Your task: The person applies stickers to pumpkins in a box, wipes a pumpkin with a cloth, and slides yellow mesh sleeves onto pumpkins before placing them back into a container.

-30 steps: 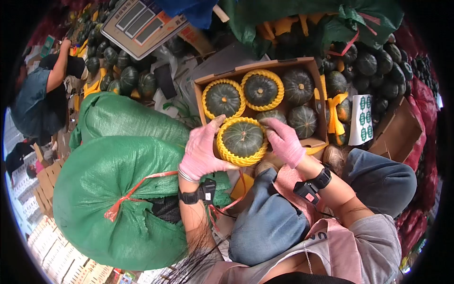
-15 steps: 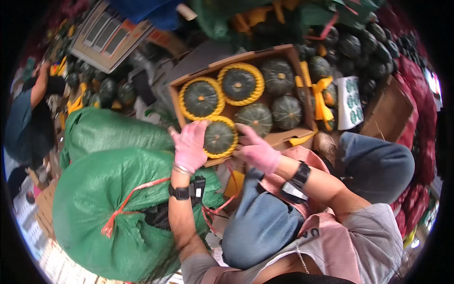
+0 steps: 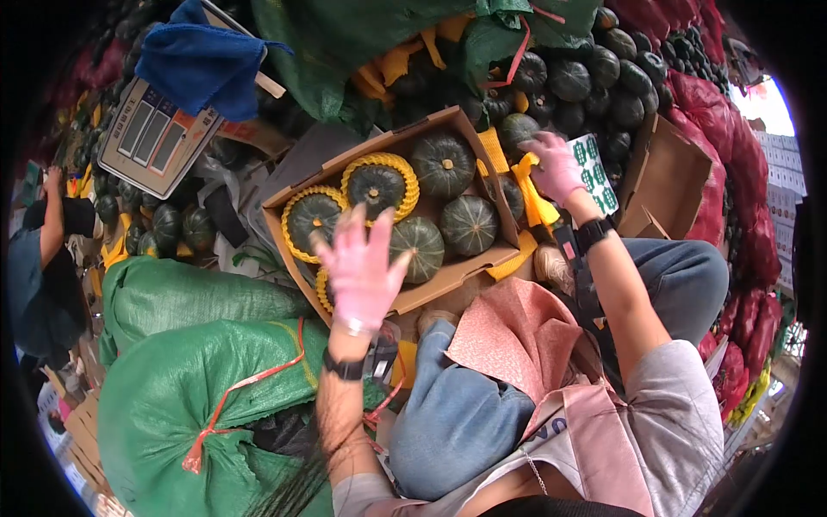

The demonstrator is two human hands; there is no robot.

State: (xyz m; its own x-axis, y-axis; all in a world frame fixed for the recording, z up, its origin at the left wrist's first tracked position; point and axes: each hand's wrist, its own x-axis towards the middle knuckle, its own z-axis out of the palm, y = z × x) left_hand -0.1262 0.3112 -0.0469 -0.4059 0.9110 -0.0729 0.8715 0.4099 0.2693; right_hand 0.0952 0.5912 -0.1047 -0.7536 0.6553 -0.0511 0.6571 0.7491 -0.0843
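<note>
Left hand [image 3: 362, 269], fingers [image 3: 355, 233] spread, over brown cardboard box [image 3: 457, 276]; right hand [image 3: 556, 165] (finger state: cannot tell) at white sticker sheet [image 3: 596, 168] beside box.

Floor [image 3: 317, 148], open cardboard box [image 3: 448, 280] of squashes [image 3: 444, 164], 2 green sacks [image 3: 172, 396], scale [image 3: 155, 138], squash heap [image 3: 603, 77]

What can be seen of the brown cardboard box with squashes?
The cardboard box is brown, shallow and open on top, slanted before the person's knees. It holds six dark green kabocha squashes: three wear yellow foam nets, three are bare. The open left hand spreads over its near corner, hiding part of one netted squash. Loose yellow nets lie beside its right wall.
</note>
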